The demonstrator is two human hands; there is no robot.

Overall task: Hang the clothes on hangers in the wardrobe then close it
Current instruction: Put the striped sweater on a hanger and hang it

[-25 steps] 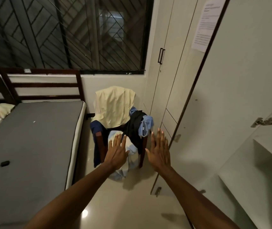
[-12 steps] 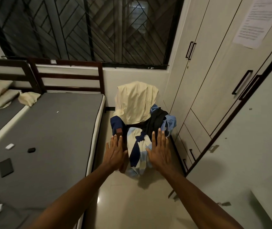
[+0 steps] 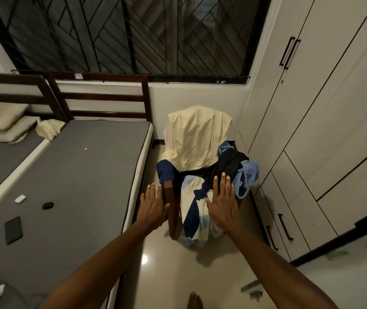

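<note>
Cramped between a bed (image 3: 84,175) and a white wardrobe (image 3: 325,130), the floor space holds a chair (image 3: 173,210) heaped with the clothes (image 3: 198,210): a cream garment over its back, dark and blue pieces on the seat, a striped one spilling down the front. Both the left hand (image 3: 153,206) and right hand (image 3: 222,204) hover flat-fingered above the pile, grasping nothing. By my reading, no garment is lifted yet; next comes pinching one piece free of the tangle.

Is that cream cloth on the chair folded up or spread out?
Spread out. The cream cloth is draped open over the chair's back, hanging down loosely, not folded into a stack.
</note>
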